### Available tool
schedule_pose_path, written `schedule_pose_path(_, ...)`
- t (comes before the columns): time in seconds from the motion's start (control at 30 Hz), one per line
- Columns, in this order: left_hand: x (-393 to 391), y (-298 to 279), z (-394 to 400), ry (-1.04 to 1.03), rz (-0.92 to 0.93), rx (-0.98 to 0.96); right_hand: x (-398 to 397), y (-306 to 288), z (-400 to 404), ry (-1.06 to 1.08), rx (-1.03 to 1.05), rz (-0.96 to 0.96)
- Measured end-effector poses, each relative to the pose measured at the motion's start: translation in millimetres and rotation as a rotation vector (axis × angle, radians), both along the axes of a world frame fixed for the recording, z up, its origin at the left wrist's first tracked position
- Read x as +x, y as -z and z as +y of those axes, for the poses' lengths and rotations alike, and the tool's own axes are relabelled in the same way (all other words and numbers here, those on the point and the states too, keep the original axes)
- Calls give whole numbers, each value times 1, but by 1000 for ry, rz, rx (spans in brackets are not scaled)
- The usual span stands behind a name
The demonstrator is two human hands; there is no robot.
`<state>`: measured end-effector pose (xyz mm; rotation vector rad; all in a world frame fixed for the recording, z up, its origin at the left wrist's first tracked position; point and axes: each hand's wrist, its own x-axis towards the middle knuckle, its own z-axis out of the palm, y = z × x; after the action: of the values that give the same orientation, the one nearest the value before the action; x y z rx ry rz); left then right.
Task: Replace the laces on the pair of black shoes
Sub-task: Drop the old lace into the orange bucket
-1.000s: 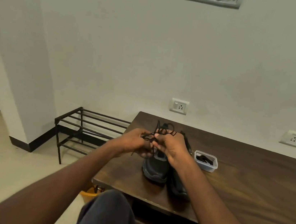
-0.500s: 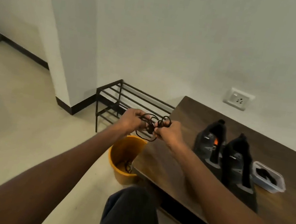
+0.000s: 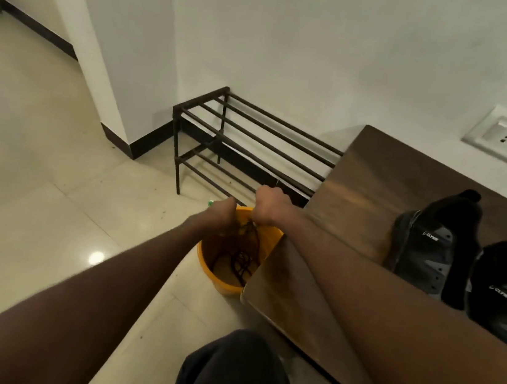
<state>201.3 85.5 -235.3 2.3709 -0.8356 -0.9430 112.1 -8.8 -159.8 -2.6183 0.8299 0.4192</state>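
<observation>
**Old laces go into the bucket**

Moved since half a second ago: both hands down from bench-edge height to the mouth of the orange bucket (image 3: 239,256), and the view tilted lower and leftward with them. Left hand (image 3: 221,215) and right hand (image 3: 268,205) close together over the rim, each curled shut on a bundle of black laces (image 3: 250,228), probably the old pair, brought there to be dropped out of the way. More dark lace (image 3: 241,264) already coiled at the bucket's bottom. Bucket on the floor just beside the corner of the wooden bench (image 3: 350,204), within easy reach of the seat. Black shoes (image 3: 428,250) side by side on the bench, well apart from the hands, eyelets bare and tongues pulled up, seemingly ready for new laces. Second shoe (image 3: 505,299) cut off at the right edge. Fingertips hidden behind knuckles and rim; exact hold on the laces hard to make out. Metal shoe rack (image 3: 251,146) against the wall behind. Replacement laces out of view.
</observation>
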Motion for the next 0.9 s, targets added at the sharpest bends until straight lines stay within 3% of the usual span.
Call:
schedule_pose_path(0.07, 6, 4, 2, 47, -113, 38, 0, -1, 0, -47, -38, 3)
schedule_pose_path(0.17, 4, 2, 2, -18, -127, -34, -11, -7, -5, -9, -55, -129)
schedule_pose_path(0.37, -57, -48, -1, -165, -136, -511, -92, -41, -8, 234, 68, -716)
schedule_pose_path(0.47, -122, -97, -13, -101, -139, -680, -168, -67, -9, 380, -18, -949)
schedule_pose_path(0.53, -166, -119, -23, 39, -147, -682, -217, -79, -12, 498, -100, -1025)
schedule_pose_path(0.63, -235, -137, -36, 267, -192, -569, -295, -89, -17, 632, -280, -1022)
schedule_pose_path(0.77, -291, -127, -44, 363, -204, -479, -368, -69, -26, 735, -459, -876)
schedule_pose_path(0.9, -310, -114, -47, 375, -179, -370, -405, -36, -21, 828, -231, -799)
